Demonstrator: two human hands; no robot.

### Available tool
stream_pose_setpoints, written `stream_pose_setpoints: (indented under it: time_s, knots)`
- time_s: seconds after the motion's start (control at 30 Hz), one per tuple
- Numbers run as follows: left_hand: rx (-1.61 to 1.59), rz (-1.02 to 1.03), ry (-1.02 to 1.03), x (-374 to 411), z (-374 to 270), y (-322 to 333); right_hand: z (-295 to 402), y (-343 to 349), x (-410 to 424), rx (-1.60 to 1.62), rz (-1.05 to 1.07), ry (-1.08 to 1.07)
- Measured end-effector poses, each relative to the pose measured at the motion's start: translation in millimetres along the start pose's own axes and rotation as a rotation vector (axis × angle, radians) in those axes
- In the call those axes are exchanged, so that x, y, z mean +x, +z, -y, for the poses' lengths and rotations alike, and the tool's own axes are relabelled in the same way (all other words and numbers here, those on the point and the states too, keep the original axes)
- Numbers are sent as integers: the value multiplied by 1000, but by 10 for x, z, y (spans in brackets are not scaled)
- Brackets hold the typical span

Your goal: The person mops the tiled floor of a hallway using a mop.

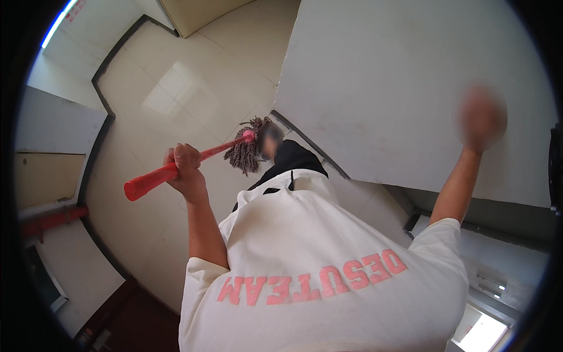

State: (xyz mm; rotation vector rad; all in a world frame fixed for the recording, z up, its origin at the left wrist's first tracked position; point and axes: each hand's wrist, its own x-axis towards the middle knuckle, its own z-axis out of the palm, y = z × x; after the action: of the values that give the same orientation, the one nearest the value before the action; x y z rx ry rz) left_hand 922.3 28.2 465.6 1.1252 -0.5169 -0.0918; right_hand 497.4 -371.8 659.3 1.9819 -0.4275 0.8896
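My left hand (pixel 184 169) is wrapped around the red handle (pixel 151 179) of a string mop, near its thick end. From the fist the handle runs down to a pink socket (pixel 249 136) and a head of grey-brown yarn strands (pixel 244 154). That mop head is low by my feet, over the tiled floor (pixel 145 145); a blurred patch hides what lies beside it. My right hand (pixel 481 116) is stretched out to the right, in front of the grey wall panel (pixel 396 88). Blur covers its fingers, and whether it touches the wall cannot be seen.
Dark skirting (pixel 99 163) edges the floor on the left, with a red pipe (pixel 55 221) by the wall. A cream door or panel (pixel 202 15) stands at the top. The grey wall's corner (pixel 273 109) juts in near the mop head. A dark red surface (pixel 136 321) lies lower left.
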Motion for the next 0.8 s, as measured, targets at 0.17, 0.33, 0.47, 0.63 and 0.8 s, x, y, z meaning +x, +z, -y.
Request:
stream_pose_setpoints:
  time_s: [0.17, 0.33, 0.47, 0.63, 0.8]
  knots:
    - [-1, -20, 6, 48, 27, -45, 112, -7, 13, 42, 1, 31]
    - [5, -5, -50, 1, 20, -119, 161, 147, 55, 31, -97, -42]
    - [-30, 92, -39, 38, 17, -217, 253, 75, 259, 152, -150, -58]
    - [-98, 149, -46, 123, 43, -321, 184, 7, 146, 89, -92, -74]
    - [-96, 156, -61, 142, 26, -294, 180, 32, 166, 90, -135, -90]
